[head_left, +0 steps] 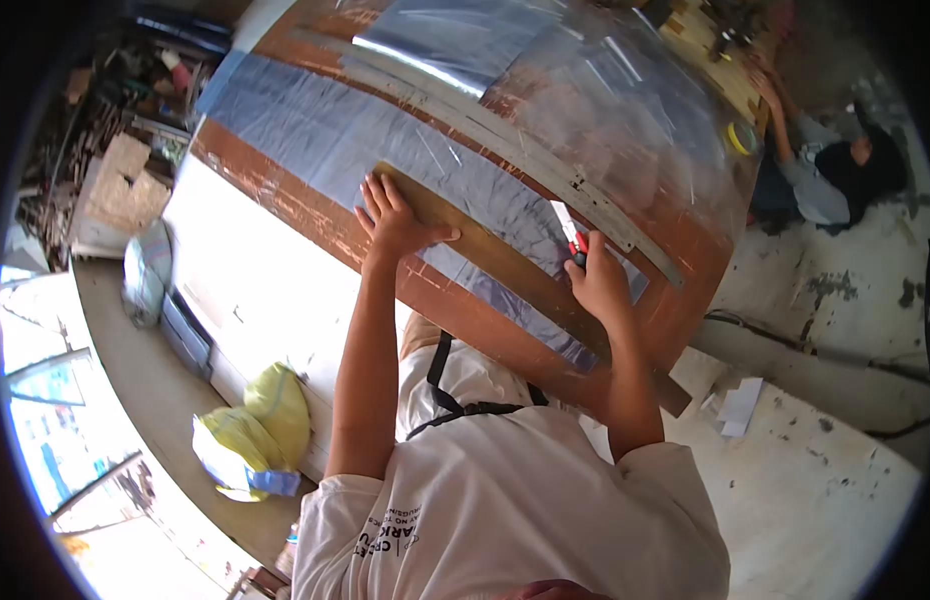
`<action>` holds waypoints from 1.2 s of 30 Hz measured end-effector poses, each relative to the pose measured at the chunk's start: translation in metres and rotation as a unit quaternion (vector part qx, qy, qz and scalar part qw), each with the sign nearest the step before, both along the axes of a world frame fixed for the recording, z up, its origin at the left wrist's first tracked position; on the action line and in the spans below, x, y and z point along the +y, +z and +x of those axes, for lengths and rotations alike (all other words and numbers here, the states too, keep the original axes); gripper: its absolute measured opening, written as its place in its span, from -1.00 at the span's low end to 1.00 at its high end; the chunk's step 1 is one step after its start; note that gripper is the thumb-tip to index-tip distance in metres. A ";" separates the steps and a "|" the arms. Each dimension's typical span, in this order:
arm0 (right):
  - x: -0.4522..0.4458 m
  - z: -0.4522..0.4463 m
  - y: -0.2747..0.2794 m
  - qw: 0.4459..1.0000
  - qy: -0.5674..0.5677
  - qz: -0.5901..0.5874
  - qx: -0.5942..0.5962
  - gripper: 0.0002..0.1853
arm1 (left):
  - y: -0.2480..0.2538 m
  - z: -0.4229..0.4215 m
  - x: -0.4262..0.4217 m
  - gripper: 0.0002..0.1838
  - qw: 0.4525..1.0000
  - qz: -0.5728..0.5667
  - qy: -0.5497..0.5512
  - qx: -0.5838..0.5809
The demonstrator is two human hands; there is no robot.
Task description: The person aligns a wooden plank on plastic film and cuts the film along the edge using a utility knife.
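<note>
My left hand presses down with spread fingers on a long brown straightedge, which lies diagonally over a bluish-grey sheet. My right hand is closed round a red and black cutter, whose pale end points toward the far side of the table. The cutter is over the sheet's right part, between the straightedge and a long greyish bar. Whether its tip touches the sheet cannot be made out. Under the sheet is a worn reddish-brown board.
Clear plastic sheeting covers the far side of the board. A roll of yellow tape sits near its right edge. Another person is at the upper right. A yellow bag and cluttered scraps are at left.
</note>
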State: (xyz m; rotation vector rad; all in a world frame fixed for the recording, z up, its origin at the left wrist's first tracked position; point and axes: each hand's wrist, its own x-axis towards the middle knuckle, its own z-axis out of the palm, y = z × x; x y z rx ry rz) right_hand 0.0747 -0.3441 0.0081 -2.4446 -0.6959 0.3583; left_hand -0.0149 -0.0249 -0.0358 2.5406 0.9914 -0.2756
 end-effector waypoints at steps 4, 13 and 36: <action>-0.005 0.012 -0.024 0.994 -0.089 0.012 -0.059 -0.51 | -0.005 -0.003 0.002 0.83 1.000 -0.011 -0.001 -0.028; 0.044 0.022 -0.010 0.974 -0.161 0.000 -0.157 -0.52 | -0.022 -0.023 0.020 0.61 0.986 -0.077 -0.038 -0.145; 0.106 0.051 -0.016 0.966 -0.159 0.037 -0.198 -0.51 | 0.010 0.018 0.159 -0.17 0.826 -0.032 -0.518 -0.221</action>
